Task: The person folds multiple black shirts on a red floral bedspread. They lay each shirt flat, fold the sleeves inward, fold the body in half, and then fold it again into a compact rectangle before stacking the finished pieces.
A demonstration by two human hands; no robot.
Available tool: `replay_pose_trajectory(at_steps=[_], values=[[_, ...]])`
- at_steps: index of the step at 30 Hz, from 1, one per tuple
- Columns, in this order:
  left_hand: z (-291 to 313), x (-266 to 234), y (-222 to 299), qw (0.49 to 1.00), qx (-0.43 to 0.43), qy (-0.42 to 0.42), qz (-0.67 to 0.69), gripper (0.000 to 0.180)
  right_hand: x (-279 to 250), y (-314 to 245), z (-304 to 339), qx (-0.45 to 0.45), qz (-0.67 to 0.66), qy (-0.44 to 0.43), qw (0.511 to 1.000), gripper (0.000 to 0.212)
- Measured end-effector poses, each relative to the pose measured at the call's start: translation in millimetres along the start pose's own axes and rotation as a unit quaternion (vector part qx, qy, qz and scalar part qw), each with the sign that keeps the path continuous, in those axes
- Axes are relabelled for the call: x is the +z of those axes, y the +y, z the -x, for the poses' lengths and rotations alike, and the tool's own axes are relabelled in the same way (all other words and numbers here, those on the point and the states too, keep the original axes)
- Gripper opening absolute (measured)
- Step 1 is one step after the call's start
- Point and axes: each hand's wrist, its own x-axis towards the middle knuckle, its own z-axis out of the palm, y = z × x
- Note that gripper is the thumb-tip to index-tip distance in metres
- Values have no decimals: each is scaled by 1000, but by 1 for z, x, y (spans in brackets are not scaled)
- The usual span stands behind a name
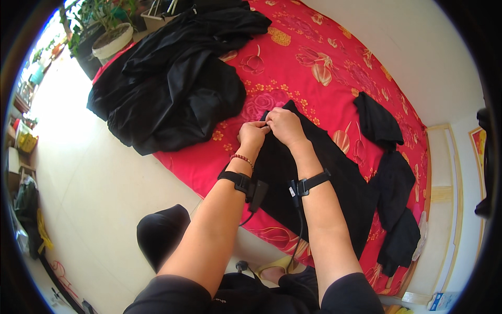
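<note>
A black garment (334, 180) lies spread over the near part of a red flowered bedcover (308, 31). At its far left edge, my left hand (253, 135) and my right hand (285, 125) meet with their fingertips nearly touching. Both hands are closed in a pinch on the cloth there. The exact bit of cloth between the fingers is too small to make out. Which kind of garment it is I cannot tell.
A large heap of black clothing (172, 78) covers the bed's far left corner. Folded black pieces (380, 121) lie along the right side, near a wooden headboard (439, 193). Potted plants (112, 42) stand at the far left. A dark rounded object (163, 230) is beside my left forearm.
</note>
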Motion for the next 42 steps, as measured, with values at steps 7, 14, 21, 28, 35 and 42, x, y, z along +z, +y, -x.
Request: replay_pose_trajectory(at_steps=[7,14,21,28,35,42], values=[[-8,-1,-4,998,-36,-22,37,30,13,9,-2,289,-424,90,854,11],[4,0,13,998,-54,0,-42,32,9,25,-1,199,-315,44,927,12],[14,-1,25,995,-47,21,-90,30,10,14,-2,44,-31,44,998,10],[8,0,19,997,-30,3,-72,31,8,19,4,107,-11,47,993,16],[-10,0,-3,997,-13,-44,68,35,-58,128,83,178,107,111,972,16],[-13,-1,35,993,-69,-73,58,36,-226,273,452,490,237,89,834,30]])
